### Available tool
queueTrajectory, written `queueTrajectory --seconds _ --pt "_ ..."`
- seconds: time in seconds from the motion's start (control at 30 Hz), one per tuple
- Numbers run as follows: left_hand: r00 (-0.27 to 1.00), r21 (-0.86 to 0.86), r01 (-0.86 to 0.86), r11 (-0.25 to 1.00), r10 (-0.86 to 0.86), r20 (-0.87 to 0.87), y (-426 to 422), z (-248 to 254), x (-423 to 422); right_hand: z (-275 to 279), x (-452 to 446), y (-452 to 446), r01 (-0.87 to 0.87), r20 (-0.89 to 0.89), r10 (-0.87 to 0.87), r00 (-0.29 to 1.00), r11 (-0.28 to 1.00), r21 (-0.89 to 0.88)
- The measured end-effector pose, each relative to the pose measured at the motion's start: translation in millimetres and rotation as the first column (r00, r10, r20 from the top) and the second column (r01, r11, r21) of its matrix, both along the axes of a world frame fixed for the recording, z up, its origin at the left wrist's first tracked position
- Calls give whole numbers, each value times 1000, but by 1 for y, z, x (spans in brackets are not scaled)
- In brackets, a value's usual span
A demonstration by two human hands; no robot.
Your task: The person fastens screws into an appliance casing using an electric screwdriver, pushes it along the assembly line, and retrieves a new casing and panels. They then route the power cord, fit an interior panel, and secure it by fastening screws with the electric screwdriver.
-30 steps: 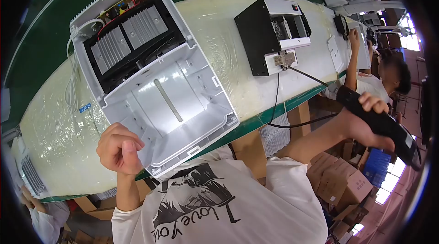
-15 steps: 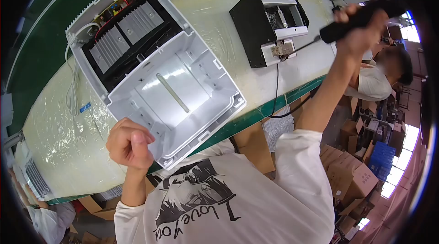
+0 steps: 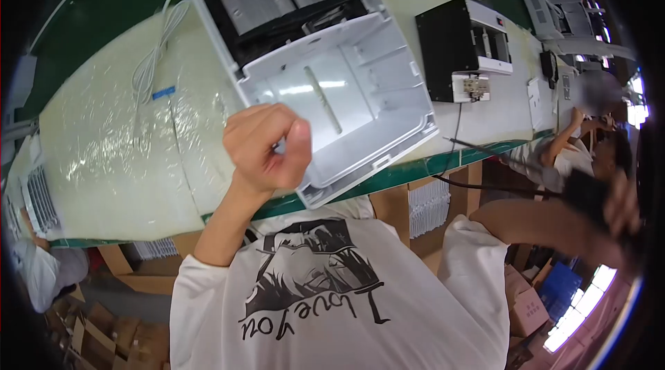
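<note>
My left hand (image 3: 269,147) is curled closed over the near left corner of a white plastic housing (image 3: 388,103); whatever its fingers may hold is hidden. Inside the housing's far half sit finned metal heat sinks (image 3: 260,10) in a black frame, and a pale strip (image 3: 323,100) lies in the near half. At the far right my right hand (image 3: 620,214), blurred, grips a black electric screwdriver (image 3: 585,193). Its long bit points left over the table edge. Beyond the housing stands a black-and-white screw feeder (image 3: 447,51) with a metal block at its front.
A white cable (image 3: 149,68) and a blue tape piece (image 3: 163,93) lie on the film-covered table (image 3: 104,162). A grille panel (image 3: 41,200) is at the left end. Cardboard boxes (image 3: 415,210) stand below. Co-workers (image 3: 575,152) sit at both ends.
My right hand has pulled the screwdriver away from the screw feeder, down and to the right. My left hand stays closed near the housing. The whole view has shifted.
</note>
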State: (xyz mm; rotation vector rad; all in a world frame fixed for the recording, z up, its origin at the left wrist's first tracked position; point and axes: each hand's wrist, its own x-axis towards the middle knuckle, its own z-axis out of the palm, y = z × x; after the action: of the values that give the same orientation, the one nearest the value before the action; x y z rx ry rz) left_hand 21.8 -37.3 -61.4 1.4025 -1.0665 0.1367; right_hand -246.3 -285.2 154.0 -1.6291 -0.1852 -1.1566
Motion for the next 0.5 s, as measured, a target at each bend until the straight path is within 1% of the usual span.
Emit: queueTrajectory --seconds 0.03,0.07,0.1,0.13,0.17,0.23,0.3,0.4,0.5 --pt "1000 -38 17 999 -18 -16 -1 -1 -1 3 0 15 -145 146 137 980 989 41" --pt "999 -80 34 996 -36 -30 -1 -3 -1 5 1 28 -289 295 260 920 955 60" --pt "998 -124 51 991 -57 -42 0 -4 -1 6 -7 39 -359 403 310 861 932 51" --pt "998 -97 59 993 -61 -17 2 -5 0 7 -15 49 -428 503 358 786 903 26" --pt "998 -75 67 995 -67 6 6 -4 1 7 -19 58 -429 510 360 781 903 19" --pt "998 -45 61 997 -60 18 7 -4 1 -2 3 78 -374 391 319 863 925 72" --pt "998 -63 59 996 -58 20 6 -5 1 -10 32 97 -345 298 296 907 931 123" --pt "999 -64 50 997 -50 15 7 -5 0 -25 61 118 -320 219 278 935 929 186" --pt "999 -48 37 998 -36 9 8 -5 0 -36 78 131 -301 190 260 947 926 229"
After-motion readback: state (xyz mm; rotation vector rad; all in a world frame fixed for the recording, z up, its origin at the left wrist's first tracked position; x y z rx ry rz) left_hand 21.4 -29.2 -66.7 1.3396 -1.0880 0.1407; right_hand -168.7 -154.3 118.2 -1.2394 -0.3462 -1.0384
